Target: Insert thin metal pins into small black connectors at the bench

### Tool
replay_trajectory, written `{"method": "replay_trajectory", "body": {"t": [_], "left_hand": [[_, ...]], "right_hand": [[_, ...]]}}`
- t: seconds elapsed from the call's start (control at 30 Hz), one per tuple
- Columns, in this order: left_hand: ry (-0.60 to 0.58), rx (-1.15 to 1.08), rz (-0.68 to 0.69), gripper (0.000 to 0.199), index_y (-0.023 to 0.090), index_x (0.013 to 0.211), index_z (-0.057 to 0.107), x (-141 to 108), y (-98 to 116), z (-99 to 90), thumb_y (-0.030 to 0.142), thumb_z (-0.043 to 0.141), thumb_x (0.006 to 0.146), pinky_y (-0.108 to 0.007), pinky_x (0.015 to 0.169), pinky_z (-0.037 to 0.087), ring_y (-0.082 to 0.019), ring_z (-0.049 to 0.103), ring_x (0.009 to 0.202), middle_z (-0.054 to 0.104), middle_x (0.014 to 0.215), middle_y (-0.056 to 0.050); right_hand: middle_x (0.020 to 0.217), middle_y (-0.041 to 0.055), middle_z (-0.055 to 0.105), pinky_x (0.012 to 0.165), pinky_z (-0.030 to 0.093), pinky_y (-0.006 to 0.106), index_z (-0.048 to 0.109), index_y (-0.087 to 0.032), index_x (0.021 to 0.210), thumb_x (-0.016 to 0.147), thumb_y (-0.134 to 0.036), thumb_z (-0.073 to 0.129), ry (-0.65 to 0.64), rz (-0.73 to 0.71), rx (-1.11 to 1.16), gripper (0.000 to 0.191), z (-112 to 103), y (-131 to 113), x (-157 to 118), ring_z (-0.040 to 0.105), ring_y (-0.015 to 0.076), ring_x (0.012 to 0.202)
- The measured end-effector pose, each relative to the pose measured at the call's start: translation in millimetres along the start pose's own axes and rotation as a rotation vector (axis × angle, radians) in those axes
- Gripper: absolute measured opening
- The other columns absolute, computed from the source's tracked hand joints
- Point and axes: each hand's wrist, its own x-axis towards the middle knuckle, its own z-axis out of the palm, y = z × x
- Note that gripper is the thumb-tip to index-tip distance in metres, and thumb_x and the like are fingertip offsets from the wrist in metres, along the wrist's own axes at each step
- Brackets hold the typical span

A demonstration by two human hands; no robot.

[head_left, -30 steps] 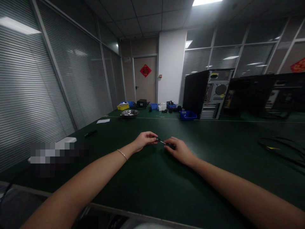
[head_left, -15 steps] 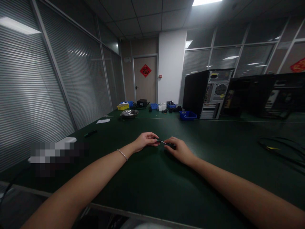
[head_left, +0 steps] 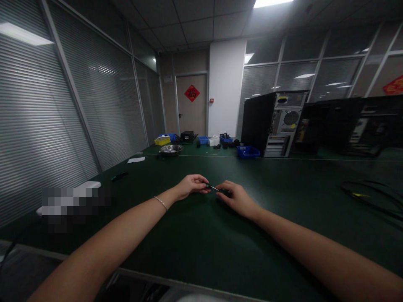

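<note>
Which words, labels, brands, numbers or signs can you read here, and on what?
"福": red diamond sign on the door.
Too small, blurred or cut off to read: red sign at right edge, plate left of the door, yellow sticker on the computer tower.
Held tool: nothing legible.

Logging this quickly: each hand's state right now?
Left hand: closed, holding a green-and-black piece at one end of a thin metal shaft.
Right hand: closed on a dark piece at the shaft's other end.
</note>
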Motion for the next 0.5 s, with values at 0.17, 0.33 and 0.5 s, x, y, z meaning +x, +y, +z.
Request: {"method": "replay_trajectory", "body": {"t": [0.17,0.33,0.5], "left_hand": [[-0.004,-0.003,-0.01,0.035,0.008,0.096,0.057,0.0,-0.2,-0.7,0.022,0.071,0.067,-0.04,0.084,0.047,-0.022,0.063,0.085,0.065,0.088,-0.013],[-0.021,-0.014,-0.012,0.033,0.008,0.096,0.057,-0.5,0.2,-1.4,0.021,0.07,0.068,-0.039,0.085,0.046,-0.022,0.063,0.086,0.065,0.089,-0.013],[-0.025,-0.031,-0.027,0.034,0.008,0.095,0.057,-1.0,1.6,-1.7,0.02,0.07,0.067,-0.037,0.083,0.047,-0.022,0.063,0.086,0.065,0.088,-0.013]], "right_hand": [[0.092,0.0044,0.059,0.069,0.043,0.027,0.062,-0.021,0.1,0.083,-0.028,0.05,-0.013,-0.004,0.003,0.022,-2.0,-2.9,-0.9,0.055,0.0156,0.079],[0.092,0.0045,0.059,0.069,0.043,0.027,0.063,-0.02,0.099,0.082,-0.028,0.05,-0.009,-0.01,0.001,0.022,-0.8,-1.4,-0.9,0.055,0.0157,0.079],[0.092,0.0041,0.058,0.068,0.043,0.026,0.062,-0.021,0.1,0.083,-0.029,0.05,-0.016,-0.024,0.018,0.023,-1.1,-1.5,-1.5,0.055,0.015,0.078]]}}
